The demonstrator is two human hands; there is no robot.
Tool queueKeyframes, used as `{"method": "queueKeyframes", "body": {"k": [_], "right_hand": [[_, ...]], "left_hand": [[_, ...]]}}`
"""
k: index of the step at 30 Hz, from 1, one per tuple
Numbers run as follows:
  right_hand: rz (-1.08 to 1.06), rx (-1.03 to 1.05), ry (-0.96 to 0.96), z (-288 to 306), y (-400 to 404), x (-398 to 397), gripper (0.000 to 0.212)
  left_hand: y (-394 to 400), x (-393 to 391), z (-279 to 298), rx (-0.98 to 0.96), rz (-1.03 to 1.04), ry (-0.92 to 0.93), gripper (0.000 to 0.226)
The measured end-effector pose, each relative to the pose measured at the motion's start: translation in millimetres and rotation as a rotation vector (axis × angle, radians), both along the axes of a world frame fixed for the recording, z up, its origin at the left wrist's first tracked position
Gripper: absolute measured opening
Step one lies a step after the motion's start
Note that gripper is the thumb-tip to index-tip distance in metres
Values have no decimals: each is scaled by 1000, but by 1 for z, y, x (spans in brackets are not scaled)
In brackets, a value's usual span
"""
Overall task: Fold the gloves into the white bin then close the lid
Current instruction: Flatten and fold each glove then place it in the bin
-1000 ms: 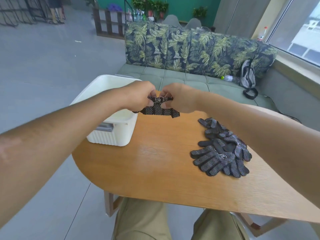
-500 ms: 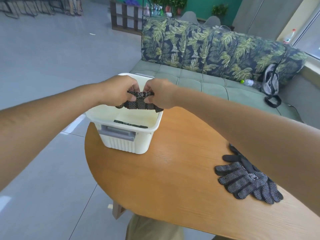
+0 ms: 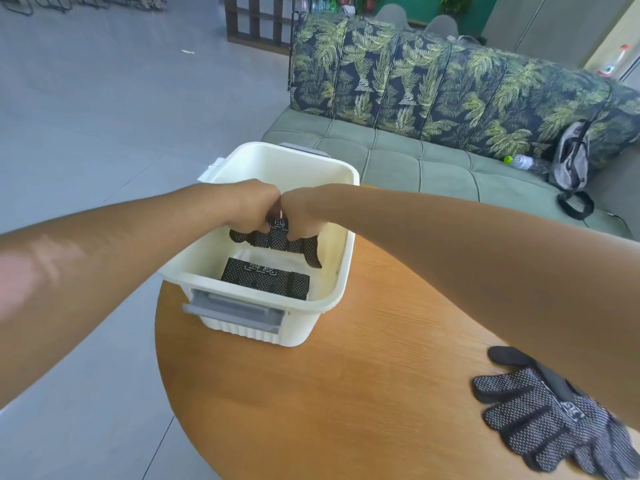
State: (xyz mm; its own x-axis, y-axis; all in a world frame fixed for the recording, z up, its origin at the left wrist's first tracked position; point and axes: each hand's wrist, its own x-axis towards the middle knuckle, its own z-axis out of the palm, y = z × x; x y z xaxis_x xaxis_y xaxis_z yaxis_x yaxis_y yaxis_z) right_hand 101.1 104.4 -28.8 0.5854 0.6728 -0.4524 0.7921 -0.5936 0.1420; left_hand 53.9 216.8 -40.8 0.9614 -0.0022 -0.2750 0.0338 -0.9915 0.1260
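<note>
Folded black dotted fabric glove [image 3: 277,241] now down inside the white plastic bin [image 3: 341,268], pinched at its top edge by left hand [image 3: 251,207] and right hand [image 3: 301,211], fingers of both clenched on the fabric; half a second ago held level with the rim, a second ago out over the round wooden bench [image 3: 346,393]. Means placing nearly done: release next, probably. Already flat on the bin floor: another folded black dotted glove [image 3: 266,278], just below the held one, not touching as far as can be told. Loose black dotted gloves [image 3: 543,410] heaped at bench edge, well apart, not yet folded. Lid not clearly seen; closing far off.
</note>
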Motion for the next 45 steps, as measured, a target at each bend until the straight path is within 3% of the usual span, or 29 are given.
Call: {"method": "queueKeyframes", "body": {"k": [6,8,11,19,23,29,36,45], "right_hand": [[-132,-12,307,-25,9,8,37],[-163,-7,341,-31,10,9,38],[-189,-28,351,-36,10,9,46],[-170,-128,205,-24,9,12,45],[-75,-69,100,0,-3,10,27],[5,85,-85,53,-42,-18,36],[-54,333,-64,95,-110,-50,21],[-161,406,-6,87,-226,-87,15]], "left_hand": [[3,5,-12,54,-50,230,22],[1,4,-14,71,-57,246,14],[0,4,-17,89,-45,262,26],[3,1,-18,121,-32,181,38],[-3,-7,5,103,-35,87,36],[-22,-33,45,56,-29,5,26],[-58,-74,84,42,-45,-130,16],[-141,-115,98,-35,-93,-286,16]]}}
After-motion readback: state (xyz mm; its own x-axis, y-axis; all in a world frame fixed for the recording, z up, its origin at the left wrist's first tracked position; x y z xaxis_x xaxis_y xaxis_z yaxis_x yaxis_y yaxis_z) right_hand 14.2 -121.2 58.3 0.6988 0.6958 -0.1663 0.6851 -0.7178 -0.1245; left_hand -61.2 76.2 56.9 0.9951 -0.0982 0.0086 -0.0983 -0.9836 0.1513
